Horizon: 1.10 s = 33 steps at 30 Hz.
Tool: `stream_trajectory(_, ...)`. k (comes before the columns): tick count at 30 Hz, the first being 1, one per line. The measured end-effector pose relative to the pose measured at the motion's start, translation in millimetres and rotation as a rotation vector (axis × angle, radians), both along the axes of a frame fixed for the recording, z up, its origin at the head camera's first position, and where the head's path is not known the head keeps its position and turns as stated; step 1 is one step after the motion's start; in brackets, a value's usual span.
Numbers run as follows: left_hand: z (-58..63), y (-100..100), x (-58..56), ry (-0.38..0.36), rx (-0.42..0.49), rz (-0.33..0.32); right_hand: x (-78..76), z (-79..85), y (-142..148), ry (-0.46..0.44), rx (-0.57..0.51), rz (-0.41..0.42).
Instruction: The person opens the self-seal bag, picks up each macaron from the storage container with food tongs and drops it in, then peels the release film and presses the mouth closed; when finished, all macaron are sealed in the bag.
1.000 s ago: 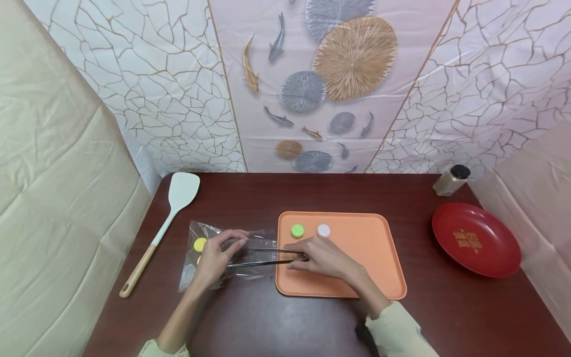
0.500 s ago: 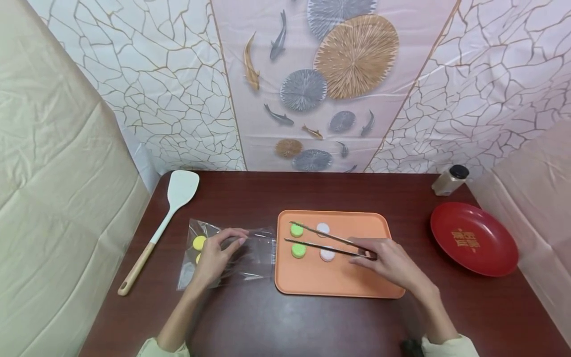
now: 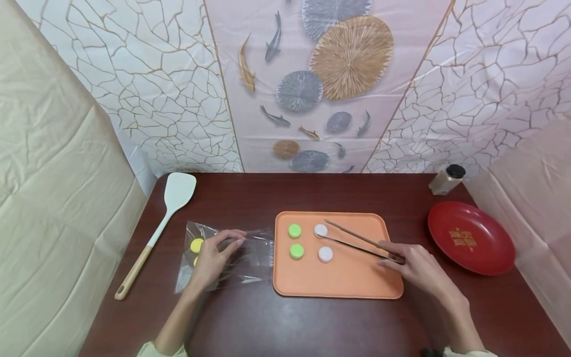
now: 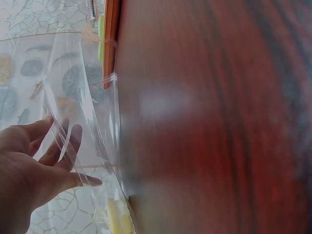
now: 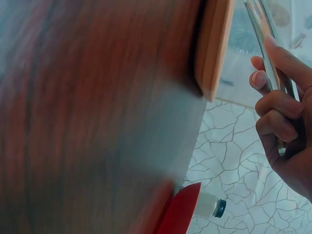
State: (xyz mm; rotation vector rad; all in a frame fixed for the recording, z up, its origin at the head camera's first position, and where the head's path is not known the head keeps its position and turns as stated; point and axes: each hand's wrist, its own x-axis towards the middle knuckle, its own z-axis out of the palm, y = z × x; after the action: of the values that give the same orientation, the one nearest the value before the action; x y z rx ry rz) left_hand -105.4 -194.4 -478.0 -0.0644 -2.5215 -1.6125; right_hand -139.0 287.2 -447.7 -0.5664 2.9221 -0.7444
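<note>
My right hand (image 3: 421, 270) grips metal tongs (image 3: 352, 246) over the orange tray (image 3: 343, 286). The tong arms are spread, with nothing between them, and their tips hover around the back white macaron (image 3: 320, 230). A second white macaron (image 3: 325, 254) lies in front of it. To their left sit two green macarons, one at the back (image 3: 294, 230) and one nearer (image 3: 296, 251). Beside the tray, my left hand (image 3: 213, 259) holds the film of a clear plastic bag (image 4: 92, 117) between curled fingers and thumb. Yellow macarons (image 3: 197, 245) lie inside the bag, partly hidden by that hand.
A white spatula (image 3: 179, 191) with a wooden handle lies at the left. At the right, a red plate (image 3: 486, 243) stands close to the side wall, with a black-capped jar (image 3: 447, 180) behind it. A patterned cloth hangs along the back edge of the dark table.
My right hand has drawn the tongs out from the bag's mouth and moved right across the tray. The front green and white macarons came into view. My left hand stays on the bag.
</note>
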Motion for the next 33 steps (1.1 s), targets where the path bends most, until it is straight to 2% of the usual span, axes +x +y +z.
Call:
stream_trajectory(8, 0.6, 0.4, -0.8, -0.021, 0.007, 0.008, -4.2, -3.5, 2.0, 0.003, 0.048, 0.0)
stream_trajectory(15, -0.7, 0.0, -1.4, -0.013, 0.008, 0.005, -7.3, -7.7, 0.9, -0.002, 0.046, 0.02)
stream_trajectory(22, -1.7, -0.3, -2.3, -0.017, 0.015, 0.002, -9.3, -12.0, -4.2, 0.062, 0.044, 0.058)
stream_trajectory(27, -2.8, -1.4, -2.3, -0.004, 0.029, -0.002, -5.2, -8.6, -16.9, 0.075, -0.025, 0.116)
stream_trajectory(33, -1.9, -2.9, -2.6, 0.02, 0.033, -0.005, 0.2, -0.5, -53.4, 0.0, -0.127, 0.246)
